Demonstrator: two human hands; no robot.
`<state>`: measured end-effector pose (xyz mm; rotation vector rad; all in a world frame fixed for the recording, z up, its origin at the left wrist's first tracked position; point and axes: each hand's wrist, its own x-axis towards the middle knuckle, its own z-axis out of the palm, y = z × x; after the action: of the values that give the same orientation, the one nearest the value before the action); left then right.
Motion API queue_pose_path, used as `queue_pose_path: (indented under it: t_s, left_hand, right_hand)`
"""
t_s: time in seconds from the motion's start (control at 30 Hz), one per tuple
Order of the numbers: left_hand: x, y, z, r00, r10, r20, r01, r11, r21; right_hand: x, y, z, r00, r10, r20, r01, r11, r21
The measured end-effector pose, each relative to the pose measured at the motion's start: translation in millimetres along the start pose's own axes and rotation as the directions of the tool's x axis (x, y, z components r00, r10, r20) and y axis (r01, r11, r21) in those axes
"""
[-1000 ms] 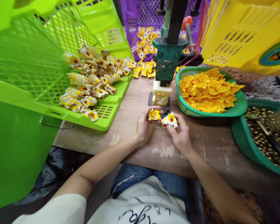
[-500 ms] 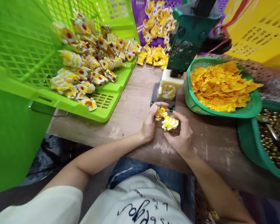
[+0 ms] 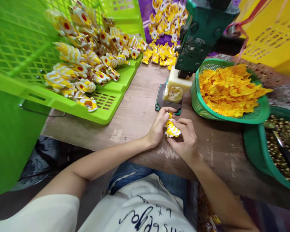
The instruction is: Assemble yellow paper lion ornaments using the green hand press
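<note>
Between my hands is a small yellow-and-white striped plastic toy piece [image 3: 173, 129], with a gold bead at its lower edge. My left hand [image 3: 157, 128] is closed on a yellow plastic part [image 3: 170, 116] that touches the striped piece's upper end. Fingers and thumb of my right hand [image 3: 187, 138] pinch the striped piece from the right. Just beyond my fingers stands a green press [image 3: 195, 38] with a cream block [image 3: 177, 84] under its head. How the two parts join is hidden by my fingers.
At left, a tilted green crate [image 3: 106, 116] holds many striped toy pieces. Yellow parts [image 3: 161, 54] lie before a purple crate [image 3: 145, 19]. To the right are a green basket [image 3: 195, 100] of yellow pieces and a green tub [image 3: 253, 151] of gold beads.
My hands have drawn closer together, bringing the yellow part and striped piece into contact. The striped piece has shifted slightly left and turned. The view has moved a little.
</note>
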<state>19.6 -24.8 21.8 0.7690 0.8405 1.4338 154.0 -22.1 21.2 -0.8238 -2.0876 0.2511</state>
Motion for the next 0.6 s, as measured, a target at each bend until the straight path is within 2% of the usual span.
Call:
queue_pose_path:
  t_s: [0.1, 0.27, 0.33, 0.4, 0.47, 0.53, 0.6]
  left_hand:
    - [-2.0, 0.8, 2.2, 1.0, -0.026, -0.005, 0.026, 1.0, -0.002]
    - [-2.4, 8.4, 4.6, 0.998, -0.057, -0.02, 0.058, 0.997, 0.041]
    - [-0.5, 11.3, 4.0, 0.997, -0.072, -0.024, 0.073, 0.997, 0.012]
    - [3.2, 12.8, 1.9, 0.993, -0.115, -0.022, 0.114, 0.992, -0.058]
    - [8.0, 12.8, -1.3, 0.986, -0.163, -0.029, 0.157, 0.978, -0.137]
    - [12.2, 11.8, -4.8, 0.98, -0.197, -0.029, 0.188, 0.965, -0.184]
    - [14.6, 10.5, -7.8, 0.975, -0.221, -0.008, 0.215, 0.957, -0.193]
  right_hand:
    - [0.9, 0.2, 1.3, 0.998, -0.056, 0.01, 0.056, 0.998, -0.026]
    - [1.7, -2.9, 10.4, 0.998, -0.067, 0.012, 0.068, 0.997, -0.028]
    - [-0.6, -5.7, 14.2, 0.998, -0.069, -0.003, 0.068, 0.997, -0.04]
    - [-2.4, -6.7, 13.2, 0.998, -0.05, 0.039, 0.053, 0.996, -0.066]
    - [-0.2, -2.1, 2.9, 0.986, 0.018, 0.167, -0.003, 0.996, -0.089]
    - [10.3, 12.4, -17.8, 0.961, 0.108, 0.255, -0.079, 0.989, -0.122]
    - [31.3, 38.2, -44.7, 0.96, 0.201, 0.197, -0.165, 0.969, -0.186]
